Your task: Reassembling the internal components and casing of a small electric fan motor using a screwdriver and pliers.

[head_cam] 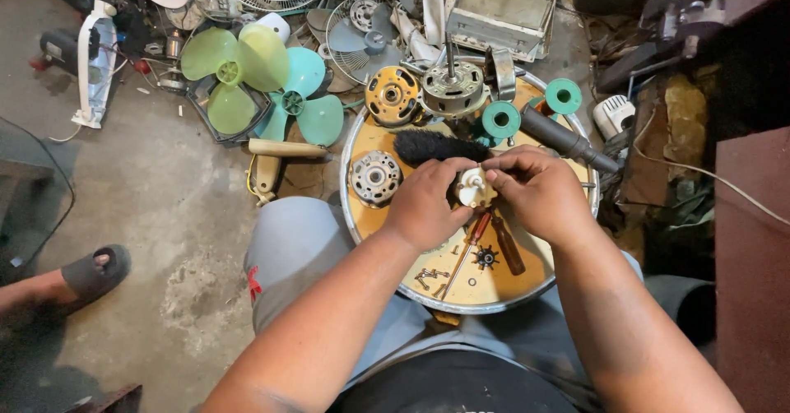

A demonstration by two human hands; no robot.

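Observation:
Both hands meet over a round yellow tray [527,277] with a metal rim. My left hand [428,203] and my right hand [535,191] grip a small cream-white part [476,189] together between their fingertips. A black brush [436,146] lies just beyond the hands. Under them on the tray sit a screwdriver with a brown handle [504,244], a small black gear [486,257] and several loose screws [429,278].
Motor parts [374,177] [393,95] [451,88], two green spools [500,120] [563,95] and a black grip tool [564,137] crowd the tray's far side. Green and teal fan blades [239,71] [300,100] lie on the concrete floor at left. Another person's sandalled foot [95,271] rests at lower left.

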